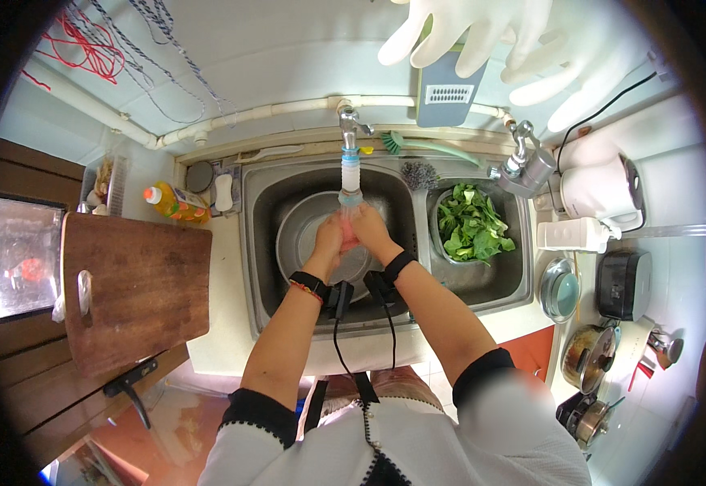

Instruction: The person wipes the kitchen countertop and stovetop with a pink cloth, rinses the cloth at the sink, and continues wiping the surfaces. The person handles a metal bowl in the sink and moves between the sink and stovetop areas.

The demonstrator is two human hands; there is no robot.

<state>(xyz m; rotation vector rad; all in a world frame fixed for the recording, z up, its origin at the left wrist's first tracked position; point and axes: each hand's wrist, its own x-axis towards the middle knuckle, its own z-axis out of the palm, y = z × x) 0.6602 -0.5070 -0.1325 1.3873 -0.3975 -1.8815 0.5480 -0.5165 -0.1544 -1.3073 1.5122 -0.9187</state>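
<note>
Under the faucet's extension nozzle point(350, 176), both my hands meet around a soft pink item point(348, 236), partly hidden by the fingers. My left hand point(327, 244) grips it from the left and my right hand point(370, 226) from the right. It looks like meat or a wet cloth; I cannot tell which. Below them a round metal basin point(292, 243) sits in the left bowl of the steel sink point(253, 267). Water seems to run from the nozzle onto my hands.
Leafy greens point(471, 222) fill a container in the right sink bowl. A wooden cutting board point(146, 285) and an orange-yellow bottle point(180, 203) are left of the sink. A green-handled brush point(438, 146) lies behind it. White gloves point(468, 36) hang above. At right stand a kettle point(599, 188) and nested bowls point(562, 291).
</note>
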